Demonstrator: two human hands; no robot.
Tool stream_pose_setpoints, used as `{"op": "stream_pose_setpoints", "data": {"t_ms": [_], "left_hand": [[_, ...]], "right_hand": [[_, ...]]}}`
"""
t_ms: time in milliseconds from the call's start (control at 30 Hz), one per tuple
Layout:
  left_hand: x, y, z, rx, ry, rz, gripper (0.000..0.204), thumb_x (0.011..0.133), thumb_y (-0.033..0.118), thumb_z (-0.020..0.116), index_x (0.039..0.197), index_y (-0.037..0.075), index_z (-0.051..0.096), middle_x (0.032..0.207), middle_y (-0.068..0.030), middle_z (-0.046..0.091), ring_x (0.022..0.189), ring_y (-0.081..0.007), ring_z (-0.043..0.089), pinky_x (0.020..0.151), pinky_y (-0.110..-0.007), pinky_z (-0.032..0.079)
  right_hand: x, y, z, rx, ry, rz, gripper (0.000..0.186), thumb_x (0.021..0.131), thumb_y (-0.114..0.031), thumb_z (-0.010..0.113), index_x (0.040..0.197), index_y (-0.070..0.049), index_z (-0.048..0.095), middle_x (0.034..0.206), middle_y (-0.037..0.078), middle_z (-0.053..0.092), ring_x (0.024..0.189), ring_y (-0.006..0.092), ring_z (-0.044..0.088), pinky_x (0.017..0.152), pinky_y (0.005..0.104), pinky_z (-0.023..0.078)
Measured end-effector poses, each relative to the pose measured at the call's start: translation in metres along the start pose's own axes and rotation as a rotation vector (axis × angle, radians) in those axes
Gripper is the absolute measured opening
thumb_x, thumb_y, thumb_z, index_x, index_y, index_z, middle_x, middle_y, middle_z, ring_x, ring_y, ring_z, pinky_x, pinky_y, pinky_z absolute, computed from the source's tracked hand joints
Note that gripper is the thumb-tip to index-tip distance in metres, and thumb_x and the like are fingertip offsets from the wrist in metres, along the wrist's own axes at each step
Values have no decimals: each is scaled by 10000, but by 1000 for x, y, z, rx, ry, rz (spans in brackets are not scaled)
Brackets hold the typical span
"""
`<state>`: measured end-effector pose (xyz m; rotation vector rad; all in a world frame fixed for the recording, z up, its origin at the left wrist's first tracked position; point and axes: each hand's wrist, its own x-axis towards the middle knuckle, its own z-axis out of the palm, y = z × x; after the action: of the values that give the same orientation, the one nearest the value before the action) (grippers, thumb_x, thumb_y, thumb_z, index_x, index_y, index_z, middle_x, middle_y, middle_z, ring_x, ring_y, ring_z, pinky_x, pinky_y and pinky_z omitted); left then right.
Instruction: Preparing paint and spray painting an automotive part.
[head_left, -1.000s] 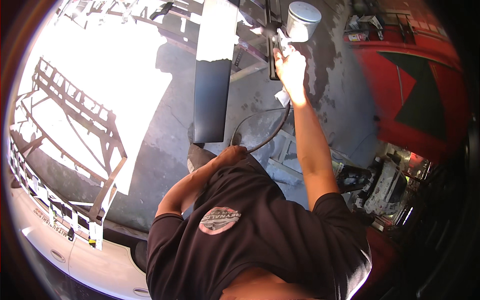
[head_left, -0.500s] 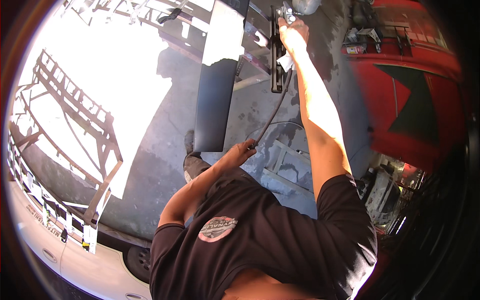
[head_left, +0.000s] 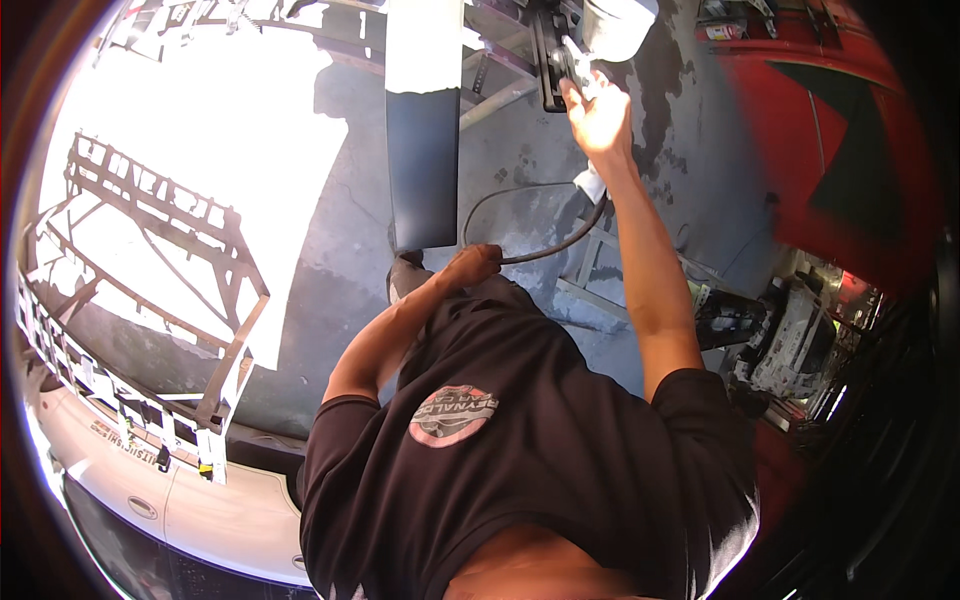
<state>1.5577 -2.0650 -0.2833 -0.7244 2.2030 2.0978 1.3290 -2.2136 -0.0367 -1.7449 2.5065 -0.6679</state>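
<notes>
My right hand (head_left: 603,122) is wrapped round a spray gun (head_left: 572,62), held out ahead of me at the far side. A pale paint cup (head_left: 617,28) sits at the gun's end. Below my wrist something white (head_left: 590,184) wraps the place where the dark air hose (head_left: 560,250) joins. The hose sags in a curve to my left hand (head_left: 474,265), which grips it close to my body. A long dark glossy panel (head_left: 423,170) stretches away just beyond my left hand, its far part in glaring sun. Beside the gun is a narrow black slotted part (head_left: 546,60).
Metal stand bars (head_left: 498,103) support things beyond the panel. A pale frame (head_left: 590,290) lies on the floor at right. Further right are a red car body (head_left: 760,140) and loose car parts (head_left: 795,345). A rusty metal rack (head_left: 170,215) and a light-coloured vehicle (head_left: 200,500) are at left.
My right hand has drawn nearer with the spray gun, and more of the cup shows. The hose has gone from nearly straight to a slack bend. My view has shifted.
</notes>
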Motion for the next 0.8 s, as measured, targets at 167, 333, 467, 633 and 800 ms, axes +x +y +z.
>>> {"op": "stream_pose_setpoints", "data": {"t_ms": [167, 333, 467, 633, 800], "left_hand": [[-15, -22, 30, 204, -265, -44, 292, 877, 264, 675, 1124, 114, 716, 1115, -182, 740, 1116, -365, 689, 918, -482, 543], [-19, -36, 50, 275, -384, -16, 276, 886, 223, 653, 1136, 129, 719, 1133, -172, 739, 1120, -371, 689, 912, -491, 546], [-17, -46, 53, 247, -319, 101, 322, 911, 312, 708, 1107, 56, 695, 1078, -197, 737, 1047, -379, 704, 879, -460, 537], [-9, -34, 51, 279, -251, 86, 251, 934, 232, 623, 1119, 74, 682, 1072, -206, 728, 1034, -403, 697, 867, -495, 535], [-12, -11, 45, 201, -157, 30, 239, 931, 249, 606, 1079, 76, 678, 1072, -208, 724, 1037, -418, 689, 850, -527, 528]], "right_hand": [[-123, -8, -43, 94, -146, 307, 273, 933, -243, 717, 1033, 12, 705, 776, 239, 702, 721, 456, 684, 666, 482, 531], [-180, -12, -60, 190, -115, 417, 316, 934, -242, 727, 1027, 58, 695, 721, 188, 686, 620, 326, 666, 624, 426, 512], [-163, -17, -60, 169, -72, 330, 306, 936, -245, 725, 1025, 47, 695, 734, 204, 692, 653, 373, 683, 632, 441, 513], [-95, -27, -46, 159, 58, 258, 275, 934, -231, 728, 1037, 22, 701, 713, 205, 684, 647, 385, 670, 635, 445, 512], [-83, -35, -54, 348, 141, 155, 266, 934, -217, 733, 1003, 38, 699, 634, 119, 631, 551, 184, 566, 581, 361, 477]]}}
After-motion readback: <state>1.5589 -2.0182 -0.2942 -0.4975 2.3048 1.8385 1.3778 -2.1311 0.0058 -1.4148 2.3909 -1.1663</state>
